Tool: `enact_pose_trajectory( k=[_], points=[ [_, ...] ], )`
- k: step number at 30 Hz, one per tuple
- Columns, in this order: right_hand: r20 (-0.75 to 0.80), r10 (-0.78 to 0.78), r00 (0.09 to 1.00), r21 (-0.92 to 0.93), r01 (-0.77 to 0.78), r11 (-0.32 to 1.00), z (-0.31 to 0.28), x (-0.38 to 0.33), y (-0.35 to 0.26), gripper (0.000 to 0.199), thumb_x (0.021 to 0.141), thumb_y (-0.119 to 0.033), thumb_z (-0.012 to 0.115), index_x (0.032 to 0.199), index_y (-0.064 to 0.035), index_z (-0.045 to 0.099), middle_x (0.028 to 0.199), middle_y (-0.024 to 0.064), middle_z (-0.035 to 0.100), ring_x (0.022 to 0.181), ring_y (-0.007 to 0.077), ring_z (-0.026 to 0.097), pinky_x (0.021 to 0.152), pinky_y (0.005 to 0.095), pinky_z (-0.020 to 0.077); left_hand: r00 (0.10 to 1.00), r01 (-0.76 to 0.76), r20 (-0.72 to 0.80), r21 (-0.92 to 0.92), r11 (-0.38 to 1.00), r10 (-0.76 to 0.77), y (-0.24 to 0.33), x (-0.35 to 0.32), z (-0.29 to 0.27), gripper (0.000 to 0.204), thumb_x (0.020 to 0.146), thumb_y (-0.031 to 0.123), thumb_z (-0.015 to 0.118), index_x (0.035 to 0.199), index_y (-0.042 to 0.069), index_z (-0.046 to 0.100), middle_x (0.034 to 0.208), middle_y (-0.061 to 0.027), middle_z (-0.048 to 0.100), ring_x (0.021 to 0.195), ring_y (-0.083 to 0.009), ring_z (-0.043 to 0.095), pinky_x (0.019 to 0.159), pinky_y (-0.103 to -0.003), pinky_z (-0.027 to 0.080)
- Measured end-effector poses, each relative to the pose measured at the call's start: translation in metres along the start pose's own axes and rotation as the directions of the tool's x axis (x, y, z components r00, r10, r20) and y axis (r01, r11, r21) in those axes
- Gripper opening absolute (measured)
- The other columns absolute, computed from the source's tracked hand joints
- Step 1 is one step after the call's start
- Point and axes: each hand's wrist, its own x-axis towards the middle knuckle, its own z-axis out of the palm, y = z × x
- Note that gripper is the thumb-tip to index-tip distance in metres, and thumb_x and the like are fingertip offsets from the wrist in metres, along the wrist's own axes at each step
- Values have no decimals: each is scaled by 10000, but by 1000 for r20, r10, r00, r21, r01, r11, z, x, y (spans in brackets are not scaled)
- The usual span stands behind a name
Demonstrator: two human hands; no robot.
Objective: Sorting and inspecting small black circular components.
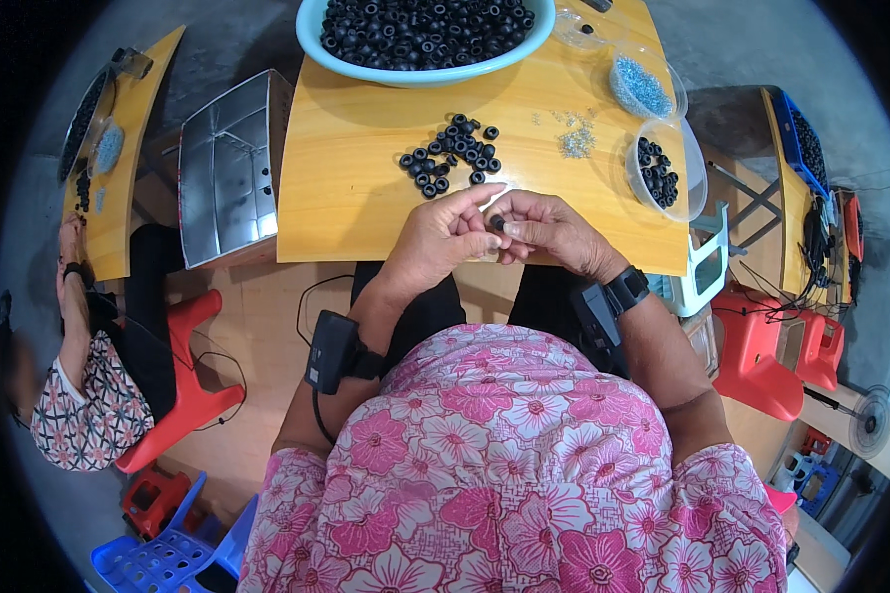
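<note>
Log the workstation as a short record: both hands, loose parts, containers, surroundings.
Right hand: pinches a small black piece
Left hand: close beside it, index finger extended; contact with the piece unclear
Loose on table: scattered black rings; tiny clear bits to their right
Basin: pale blue, heaped with black pieces
Clear tubs, right: nearer tub holds black pieces, next one behind holds blue bits
Left side: another person's arm at a separate table

Your right hand [559, 235] pinches a small black piece [497, 223], left hand [430, 242] just beside it. Past your grip: loose black rings [434, 148], then a heaped blue basin [425, 75]. Past and right: clear bits [578, 141], plastic tub [660, 132].
</note>
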Motion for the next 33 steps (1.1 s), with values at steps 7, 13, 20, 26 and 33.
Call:
enact_pose_trajectory(
  k=[7, 13, 20, 26, 33],
  points=[
    [-263, -112, 958, -252, 43, 967, 23, -4, -2, 197, 884, 10, 534, 1080, -12, 549, 824, 9, 543, 715, 80, 550, 640, 234, 516, 1000, 12, 26, 126, 992, -16, -1, 3, 3, 481, 815, 112, 702, 1264, 9, 562, 784, 41, 519, 697, -15, 481, 642, -165, 427],
    [-212, -267, 940, -510, 127, 851, 22, -1, -2, 211, 853, 9, 558, 1063, 1, 561, 793, 24, 530, 682, 88, 526, 596, 243, 495, 1000, -23, 7, 172, 985, 22, 0, 3, 4, 427, 830, 166, 696, 1209, 4, 582, 811, 35, 548, 694, -33, 486, 639, -197, 437],
    [-222, -293, 930, -527, 139, 838, 23, 1, 0, 202, 841, 4, 569, 1043, 0, 571, 769, 27, 547, 672, 94, 538, 603, 253, 496, 999, -49, -10, 87, 995, 50, -9, 2, 4, 405, 838, 113, 683, 1216, 3, 588, 841, 30, 567, 711, -36, 498, 664, -193, 448],
    [-232, -350, 908, -535, 182, 825, 22, 3, 3, 198, 828, -19, 582, 1026, -8, 582, 758, 43, 562, 661, 111, 534, 602, 269, 478, 999, -41, -18, 81, 996, 42, -4, 2, 4, 392, 846, 112, 676, 1212, -2, 594, 846, 33, 560, 716, -34, 496, 664, -185, 443],
    [-198, -445, 873, -681, 204, 703, 23, 8, 4, 182, 832, -87, 575, 997, -10, 579, 721, 88, 552, 652, 180, 510, 621, 306, 435, 994, -101, -34, 34, 994, 102, -7, 5, 5, 331, 867, 148, 658, 1157, -3, 606, 795, -27, 588, 655, -75, 561, 615, -226, 484]
  ],
)
